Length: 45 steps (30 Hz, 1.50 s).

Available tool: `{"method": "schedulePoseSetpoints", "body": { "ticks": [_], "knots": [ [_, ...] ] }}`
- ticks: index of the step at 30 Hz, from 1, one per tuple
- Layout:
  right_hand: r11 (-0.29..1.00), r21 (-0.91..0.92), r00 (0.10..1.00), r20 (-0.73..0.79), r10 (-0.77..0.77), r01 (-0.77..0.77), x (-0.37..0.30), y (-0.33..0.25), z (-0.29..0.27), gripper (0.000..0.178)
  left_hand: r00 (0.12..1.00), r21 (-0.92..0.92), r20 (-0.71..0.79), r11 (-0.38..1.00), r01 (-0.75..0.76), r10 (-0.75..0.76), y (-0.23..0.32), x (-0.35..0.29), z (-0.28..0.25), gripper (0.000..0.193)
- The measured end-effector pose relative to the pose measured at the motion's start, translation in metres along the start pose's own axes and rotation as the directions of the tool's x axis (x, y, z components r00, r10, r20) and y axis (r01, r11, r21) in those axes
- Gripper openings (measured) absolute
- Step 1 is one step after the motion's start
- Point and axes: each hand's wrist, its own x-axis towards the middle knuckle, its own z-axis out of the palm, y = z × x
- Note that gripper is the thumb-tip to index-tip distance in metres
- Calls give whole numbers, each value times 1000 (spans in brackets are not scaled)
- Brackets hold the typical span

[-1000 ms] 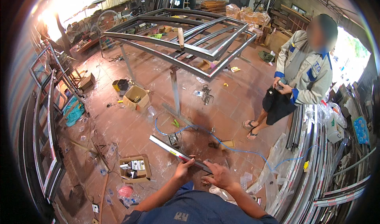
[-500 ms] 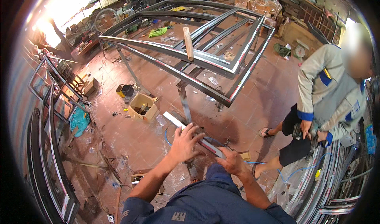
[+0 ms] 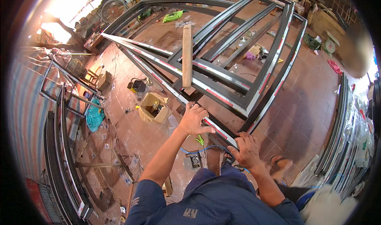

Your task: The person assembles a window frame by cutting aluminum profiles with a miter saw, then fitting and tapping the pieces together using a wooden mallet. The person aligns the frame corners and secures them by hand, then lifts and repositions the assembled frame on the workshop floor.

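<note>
Both of my hands are on a short dark metal profile bar (image 3: 220,131) with a white and red strip along its face. My left hand (image 3: 193,121) grips its far left part, fingers over the top and thumb along the near side. At its near right end my right hand (image 3: 247,150) is wrapped round it. The bar lies against or just over the near edge of a large dark window-like frame (image 3: 158,79); whether they touch cannot be told. A smaller frame (image 3: 260,92) rests askew on that one, with a wooden block (image 3: 187,58) lying across it.
A cardboard box (image 3: 147,117) stands on the tiled floor. Long profiles lean at left (image 3: 55,161) and are stacked at right (image 3: 331,133). A blue hose (image 3: 206,148) runs near my feet. A co-worker's pale sleeve (image 3: 327,205) is close at lower right.
My hands and the bar have come up to the frame's near edge. My left hand, spread above the bar before, now grips it. The co-worker has moved nearer on my right.
</note>
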Motion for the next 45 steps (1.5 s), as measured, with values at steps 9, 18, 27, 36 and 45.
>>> {"method": "schedulePoseSetpoints", "body": {
  "ticks": [9,18,27,36,45],
  "knots": [
    [991,-117,997,-26,-76,73,37,50,40,42,999,-31,-12,999,-42,42,-55,44,32,65],
    [986,-155,998,24,-56,59,51,48,42,46,994,-77,105,997,-31,39,-79,45,45,64],
    [993,-50,970,227,-92,106,49,73,12,75,994,5,58,996,-93,93,-76,52,41,64],
    [968,63,923,291,-250,242,49,95,3,93,975,-15,220,1000,-22,25,-75,54,34,64],
    [968,132,930,276,-243,214,48,104,12,73,981,1,190,999,-43,42,-80,51,40,65]
  ]
}}
